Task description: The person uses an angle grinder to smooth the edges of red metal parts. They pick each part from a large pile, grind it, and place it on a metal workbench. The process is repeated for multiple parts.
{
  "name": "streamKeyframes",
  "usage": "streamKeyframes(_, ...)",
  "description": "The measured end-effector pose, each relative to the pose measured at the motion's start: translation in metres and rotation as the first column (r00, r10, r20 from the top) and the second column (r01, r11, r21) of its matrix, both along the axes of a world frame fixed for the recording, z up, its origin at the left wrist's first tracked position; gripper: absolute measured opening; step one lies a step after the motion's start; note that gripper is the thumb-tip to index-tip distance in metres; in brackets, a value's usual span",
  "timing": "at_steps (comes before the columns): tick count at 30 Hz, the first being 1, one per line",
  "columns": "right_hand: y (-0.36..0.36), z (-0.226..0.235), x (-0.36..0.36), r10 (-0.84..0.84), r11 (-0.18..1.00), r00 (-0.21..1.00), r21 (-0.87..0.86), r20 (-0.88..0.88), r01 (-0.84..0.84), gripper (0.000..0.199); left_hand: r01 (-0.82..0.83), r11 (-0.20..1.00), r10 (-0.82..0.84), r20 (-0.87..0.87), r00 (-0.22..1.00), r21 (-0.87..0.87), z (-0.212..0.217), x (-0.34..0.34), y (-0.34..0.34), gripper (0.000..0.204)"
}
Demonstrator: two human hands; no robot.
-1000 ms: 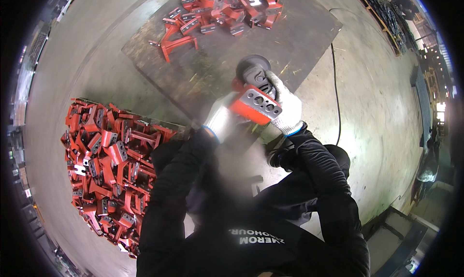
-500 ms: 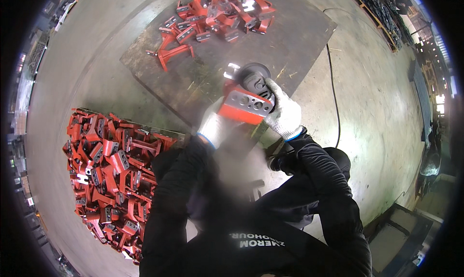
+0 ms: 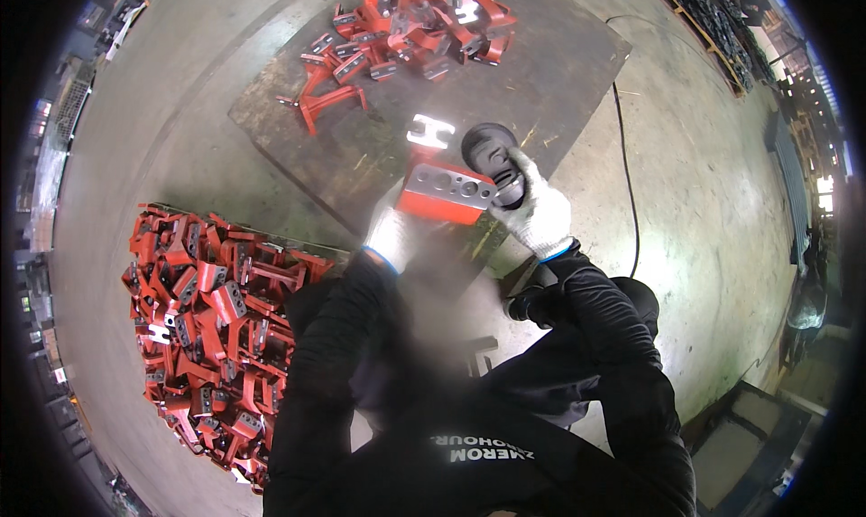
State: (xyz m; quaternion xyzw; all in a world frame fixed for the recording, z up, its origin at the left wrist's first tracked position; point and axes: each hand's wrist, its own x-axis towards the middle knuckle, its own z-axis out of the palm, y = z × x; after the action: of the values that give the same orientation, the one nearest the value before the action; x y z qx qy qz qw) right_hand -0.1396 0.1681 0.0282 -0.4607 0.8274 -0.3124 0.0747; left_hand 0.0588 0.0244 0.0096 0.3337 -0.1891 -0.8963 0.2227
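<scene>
Over a dark steel plate lying on the concrete floor, the left hand, in a white glove with a blue cuff, grips a red metal bracket from below; its grey face, drilled with a row of round holes, is turned upward. The right hand, gloved the same way, has its fingers wrapped around the body of a black angle grinder, whose round head sits just beside the bracket's right end (whether disc and bracket actually touch cannot be made out). A black cable trails off across the floor to the right. Just above the bracket a small bright H-shaped piece lies flat on the plate. At the plate's far edge is a loose heap of red brackets; a much larger pile of red brackets lies on the floor to the person's left.
</scene>
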Motion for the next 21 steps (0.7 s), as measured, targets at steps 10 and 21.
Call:
streamKeyframes(10, -0.016, 0.008, -0.004, 0.087, 0.98, 0.857, -0.2, 0.508, 0.018, 0.092, 0.264, 0.899, -0.15, 0.322, 0.935, -0.348, -0.032, 0.016, -0.015, 0.032)
streamKeyframes(21, -0.002, -0.004, -0.021, -0.021, 0.994, 0.791, -0.069, 0.612, 0.08, 0.098, 0.271, 0.76, -0.116, 0.288, 0.951, -0.591, -0.038, 0.025, -0.024, 0.042)
